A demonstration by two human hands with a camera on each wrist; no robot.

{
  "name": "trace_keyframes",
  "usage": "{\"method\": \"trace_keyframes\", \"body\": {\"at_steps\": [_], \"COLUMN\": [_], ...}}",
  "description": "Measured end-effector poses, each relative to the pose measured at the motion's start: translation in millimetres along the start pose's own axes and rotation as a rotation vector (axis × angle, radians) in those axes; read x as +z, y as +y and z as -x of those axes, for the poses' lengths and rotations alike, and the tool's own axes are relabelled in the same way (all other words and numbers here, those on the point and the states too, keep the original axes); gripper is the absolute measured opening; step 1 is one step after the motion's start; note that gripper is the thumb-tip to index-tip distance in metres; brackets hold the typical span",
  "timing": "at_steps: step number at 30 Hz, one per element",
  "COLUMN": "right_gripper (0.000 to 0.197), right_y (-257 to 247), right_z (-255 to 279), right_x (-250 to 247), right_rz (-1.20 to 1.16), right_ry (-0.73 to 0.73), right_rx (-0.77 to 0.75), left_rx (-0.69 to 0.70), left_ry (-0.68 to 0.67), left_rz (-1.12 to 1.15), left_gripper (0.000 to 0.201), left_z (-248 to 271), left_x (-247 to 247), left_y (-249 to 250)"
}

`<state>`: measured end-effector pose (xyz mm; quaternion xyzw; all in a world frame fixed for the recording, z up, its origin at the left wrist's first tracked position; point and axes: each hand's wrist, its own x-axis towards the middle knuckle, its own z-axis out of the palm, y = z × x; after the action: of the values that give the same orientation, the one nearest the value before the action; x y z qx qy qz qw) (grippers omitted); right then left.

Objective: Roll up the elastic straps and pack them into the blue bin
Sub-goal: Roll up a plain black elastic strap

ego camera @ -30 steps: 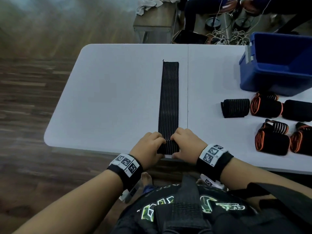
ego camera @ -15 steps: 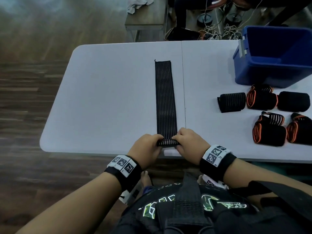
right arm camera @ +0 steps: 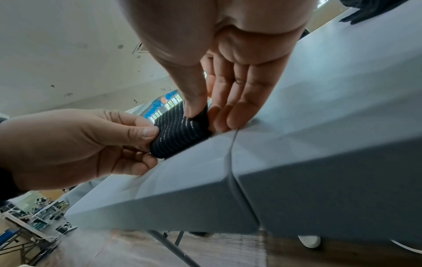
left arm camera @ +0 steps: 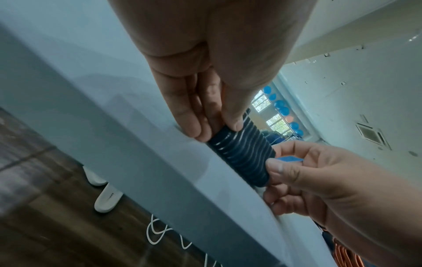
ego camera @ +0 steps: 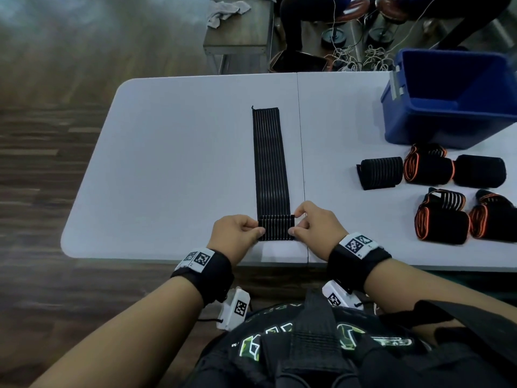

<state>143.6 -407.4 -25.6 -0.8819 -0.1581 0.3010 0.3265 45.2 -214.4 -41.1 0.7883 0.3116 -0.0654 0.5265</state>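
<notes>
no readable brand or writing anywhere, only black-and-white square marker tags on the wrist bands (ego camera: 361, 243) and some green lettering on the person's dark shirt that was too cut off to read.

around the work: the blue bin (ego camera: 436, 130) sat at the far right of the white tabletop (ego camera: 167, 163), and in front of it lay a bunch of already rolled straps, a plain black one (ego camera: 380, 172) on the left of the group and several with orange edges (ego camera: 428, 169) beside and in front of it. nothing lay between the strap being worked on and the bin, the rolls were well off to the right. past the far edge there was a small grey bench with a cloth (ego camera: 223, 11) on it, plus cables on the floor.

the black ribbed strap (ego camera: 270, 163) lay flat just left of the tabletop's centre seam, long axis running straight away from the person, far end pointing at the far edge. the near end was curled into a short roll (ego camera: 276, 226) close to the near edge, lying crosswise. the left hand (ego camera: 237, 236) pinched the roll's left end with thumb and fingers (left arm camera: 189, 115), and the right hand (ego camera: 316, 228) pinched the right end the same way, thumb on top in the right wrist view.
</notes>
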Motion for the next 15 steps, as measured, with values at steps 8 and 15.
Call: {"method": "trace_keyframes", "body": {"at_steps": [8, 15], "right_gripper": [0.028, 0.032], "right_y": [-2, -8], "right_z": [-5, -14], "right_x": [1, 6], "right_rz": [0.123, 0.392], "right_ry": [-0.063, -0.128], "right_rx": [-0.07, -0.144], "left_rx": [0.008, 0.164], "left_ry": [0.011, -0.015], "left_rz": [0.029, -0.275], "left_gripper": [0.02, 0.023], "left_z": [2, -4], "left_x": [1, 0], "left_y": [3, 4]}}
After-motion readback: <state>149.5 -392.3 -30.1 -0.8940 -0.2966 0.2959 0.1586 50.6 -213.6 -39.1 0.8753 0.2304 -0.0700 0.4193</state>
